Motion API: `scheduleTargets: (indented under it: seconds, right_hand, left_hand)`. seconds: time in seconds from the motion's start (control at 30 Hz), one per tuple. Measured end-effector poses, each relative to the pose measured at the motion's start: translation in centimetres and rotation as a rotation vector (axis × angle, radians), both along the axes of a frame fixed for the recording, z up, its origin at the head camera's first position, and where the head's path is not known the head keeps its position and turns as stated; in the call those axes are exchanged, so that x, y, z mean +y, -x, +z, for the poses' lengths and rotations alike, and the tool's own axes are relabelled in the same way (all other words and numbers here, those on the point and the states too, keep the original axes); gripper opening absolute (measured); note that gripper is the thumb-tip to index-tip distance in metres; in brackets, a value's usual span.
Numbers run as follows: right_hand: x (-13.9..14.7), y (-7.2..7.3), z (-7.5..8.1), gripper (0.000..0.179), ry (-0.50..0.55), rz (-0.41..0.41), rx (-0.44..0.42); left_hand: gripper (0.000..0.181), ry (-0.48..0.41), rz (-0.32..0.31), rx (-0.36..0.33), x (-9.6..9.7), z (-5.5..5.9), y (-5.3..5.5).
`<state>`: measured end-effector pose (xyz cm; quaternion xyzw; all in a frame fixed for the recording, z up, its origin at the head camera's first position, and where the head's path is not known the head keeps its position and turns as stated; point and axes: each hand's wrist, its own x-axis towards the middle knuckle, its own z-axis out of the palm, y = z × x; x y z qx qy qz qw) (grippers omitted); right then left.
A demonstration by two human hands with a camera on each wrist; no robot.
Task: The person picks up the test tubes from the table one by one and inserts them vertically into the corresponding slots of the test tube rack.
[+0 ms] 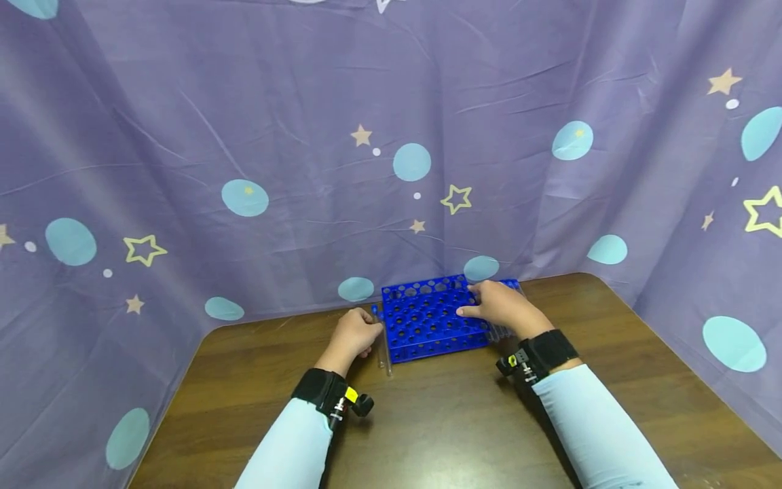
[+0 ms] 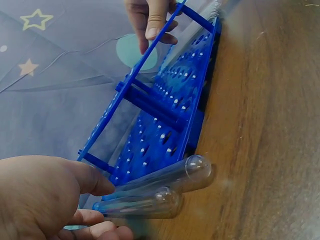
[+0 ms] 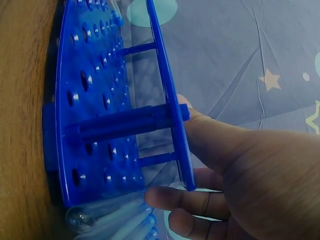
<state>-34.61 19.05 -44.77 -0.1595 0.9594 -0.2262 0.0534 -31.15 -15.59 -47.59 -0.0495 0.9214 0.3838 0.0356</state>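
Observation:
A blue test tube rack [image 1: 430, 319] stands at the back of the wooden table, with round holes in its tiers. Left of it are two clear test tubes [image 2: 150, 192] with blue caps, their rounded ends toward the front. My left hand [image 1: 353, 334] pinches one of these at its capped end between thumb and curled fingers; the grip is partly hidden. At the rack's right end, my right hand [image 1: 504, 307] holds the upper plate, thumb over it and fingers bent round the end. Its fingertips are close to several more capped tubes [image 3: 125, 220] beside the rack.
Behind the rack hangs a purple curtain [image 1: 293, 244] with stars and teal spots, close to the table's back edge. The brown tabletop [image 1: 440, 428] extends in front of the rack and to both sides. Each wrist carries a strapped camera [image 1: 360, 404].

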Motion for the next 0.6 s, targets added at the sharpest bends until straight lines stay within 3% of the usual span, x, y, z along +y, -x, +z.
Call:
scheduleTargets:
  seconds: [0.2, 0.37, 0.6]
  right_hand:
    - [0.1, 0.3, 0.0, 0.08, -0.003, -0.002, 0.0]
    - [0.0, 0.1, -0.5, 0.078, 0.009, 0.007, -0.005]
    - [0.2, 0.1, -0.3, 0.079, 0.017, 0.01, 0.003]
  left_hand:
    - [0.033, -0.035, 0.031, -0.028, 0.2, -0.1, 0.6]
    - [0.026, -0.069, 0.047, -0.053, -0.2, -0.3, 0.4]
    - [0.017, -0.065, 0.059, -0.032, -0.8, -0.5, 0.8]
